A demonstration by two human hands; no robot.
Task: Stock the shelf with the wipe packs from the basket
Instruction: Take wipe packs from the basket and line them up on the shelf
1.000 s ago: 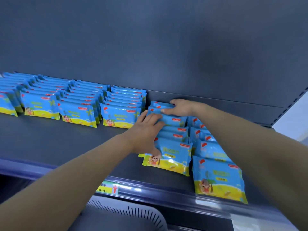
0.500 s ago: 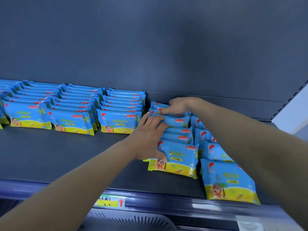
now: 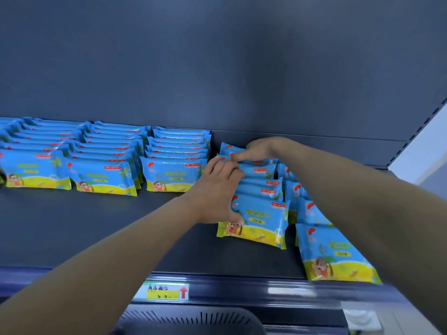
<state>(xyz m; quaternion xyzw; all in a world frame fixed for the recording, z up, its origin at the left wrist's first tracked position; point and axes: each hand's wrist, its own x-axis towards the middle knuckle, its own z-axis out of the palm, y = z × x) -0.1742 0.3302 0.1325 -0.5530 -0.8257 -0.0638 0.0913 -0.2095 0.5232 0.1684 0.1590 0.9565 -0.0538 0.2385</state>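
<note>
Left hand [image 3: 217, 189] is stretched over the left side of the fourth row [image 3: 260, 187] of wipe packs [image 3: 173, 175]. The thumb is planted on the front pack [image 3: 261, 221] and the fingers lie across the tops further back, so it's squeezing that row together. Against half a second ago, those fingertips sit a touch deeper and now almost meet the right hand [image 3: 258, 148]. Everything else has barely budged, and the view holds steady too.

Sweeping from the left, three tidy rows [image 3: 101, 176] stand side by side on the dark shelf [image 3: 96, 226], running back to the back panel [image 3: 217, 68]. There's a narrow gap, then the fourth row, slightly askew, its front pack further forward than its neighbours' fronts. At its far end the right hand has its fingers curled, pinching the top of the rearmost pack [image 3: 227, 148] close to the back panel. Next comes a fifth row [image 3: 336, 255], its front pack nearly at the shelf's lip. The right forearm [image 3: 362, 201] crosses over this row and hides its rear packs.

Down below, a yellow price tag [image 3: 167, 290] with a red arrow sits on the front rail. Under it is the slotted rim of the basket [image 3: 193, 320], with its inside out of sight.

The count: five rows, two hands, one tag, one basket. The fourth row shows about six packs, though the hands cover some.
</note>
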